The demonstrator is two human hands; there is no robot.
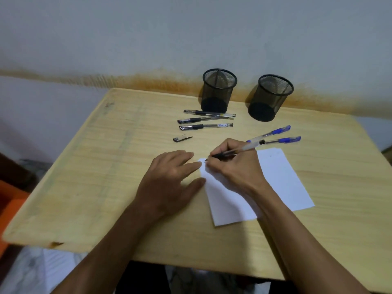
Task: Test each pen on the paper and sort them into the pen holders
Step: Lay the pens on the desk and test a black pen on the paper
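The uncapped black-ink pen with a clear barrel (232,151) is gripped in the right hand (233,166), its tip touching the far-left corner of the white paper sheet (284,179). The left hand (169,179) lies flat with fingers spread — holding nothing — and presses the paper's left edge against the pale wooden bench (95,166).

Just beyond the hands, a loose black pen cap (182,138) lies alone. Farther off, three capped black pens (206,119) lie side by side, and two blue-capped pens (275,135) sit to the right, near the paper's far edge. Two black mesh pen holders (218,91) stand at the far edge; no pens show inside them.

The tip works so near the corner that it could run off onto the wood, and the sheet may skid if the left hand lifts. The cap could also be muddled with another pen's.

The bench stands against a pale wall (148,35) with a rusty-orange stain (165,82) along its base — something orange (8,206) shows at the near left.
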